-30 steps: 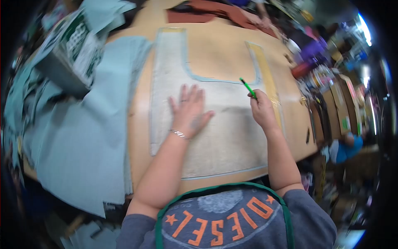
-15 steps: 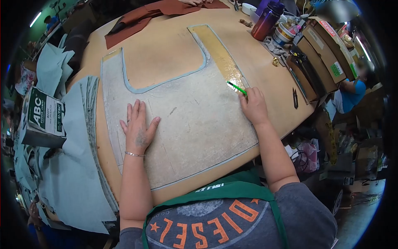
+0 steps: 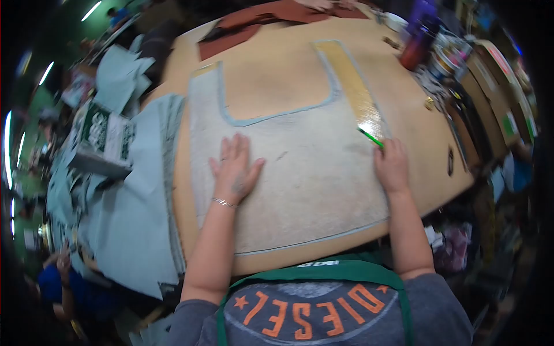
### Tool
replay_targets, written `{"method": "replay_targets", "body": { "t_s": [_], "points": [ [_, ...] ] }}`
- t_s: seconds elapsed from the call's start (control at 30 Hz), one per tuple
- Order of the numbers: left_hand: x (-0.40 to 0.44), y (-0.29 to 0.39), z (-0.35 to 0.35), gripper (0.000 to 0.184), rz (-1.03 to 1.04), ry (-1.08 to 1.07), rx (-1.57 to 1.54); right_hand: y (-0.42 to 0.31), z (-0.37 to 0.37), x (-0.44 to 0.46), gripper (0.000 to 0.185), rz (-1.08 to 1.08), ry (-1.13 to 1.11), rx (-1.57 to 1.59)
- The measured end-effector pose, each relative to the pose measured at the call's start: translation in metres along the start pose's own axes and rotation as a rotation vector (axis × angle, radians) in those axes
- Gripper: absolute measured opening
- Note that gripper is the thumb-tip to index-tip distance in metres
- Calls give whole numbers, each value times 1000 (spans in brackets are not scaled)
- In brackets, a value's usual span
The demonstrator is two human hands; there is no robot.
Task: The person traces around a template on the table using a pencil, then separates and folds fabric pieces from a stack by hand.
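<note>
A large greyish U-shaped pattern piece (image 3: pixel 306 179), with a yellow taped strip (image 3: pixel 349 75) up its right arm, lies flat on the table. Light blue material (image 3: pixel 277 117) shows along its edges from underneath. My left hand (image 3: pixel 235 167) rests palm down on the left part of the pattern, fingers stretched out. Closed around a green pen (image 3: pixel 370 138), my right hand (image 3: pixel 392 164) sits at the pattern's right edge. The pen's dark tip is at the lower end of the yellow strip.
Stacked light blue sheets (image 3: pixel 130 213) at the left carry a box-shaped can (image 3: pixel 104 138). Reddish-brown pieces (image 3: pixel 277 18) lie at the far edge, near another person's hand (image 3: pixel 316 4). To the right are a bottle (image 3: pixel 418 43), thread snips (image 3: pixel 450 160) and cardboard boxes (image 3: pixel 490 86).
The head view has turned, so the whole scene sits further right in the picture and is more blurred. Both hands keep nearly the same places on the pattern.
</note>
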State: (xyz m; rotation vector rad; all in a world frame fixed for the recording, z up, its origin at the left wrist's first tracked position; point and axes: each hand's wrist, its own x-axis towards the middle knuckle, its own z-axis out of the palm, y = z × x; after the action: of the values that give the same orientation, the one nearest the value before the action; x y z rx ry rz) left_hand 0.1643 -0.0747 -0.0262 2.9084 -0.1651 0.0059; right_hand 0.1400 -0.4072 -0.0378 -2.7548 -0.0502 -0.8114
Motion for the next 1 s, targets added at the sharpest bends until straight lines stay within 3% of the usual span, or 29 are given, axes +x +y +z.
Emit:
{"method": "replay_targets", "body": {
  "t_s": [0.77,0.87,0.93,1.0],
  "points": [
    [3,-12,-9,62,73,-20,-187,3,5,7,14,-35,-112,-69],
    [17,-24,-33,55,123,-169,-290,-17,16,41,20,316,-228,509],
    [37,-38,-31,50,52,-59,-478,-85,12,73,27,370,-220,854],
    [54,-48,-27,47,-23,70,-477,-136,16,103,28,295,-394,914]
  ]
}}
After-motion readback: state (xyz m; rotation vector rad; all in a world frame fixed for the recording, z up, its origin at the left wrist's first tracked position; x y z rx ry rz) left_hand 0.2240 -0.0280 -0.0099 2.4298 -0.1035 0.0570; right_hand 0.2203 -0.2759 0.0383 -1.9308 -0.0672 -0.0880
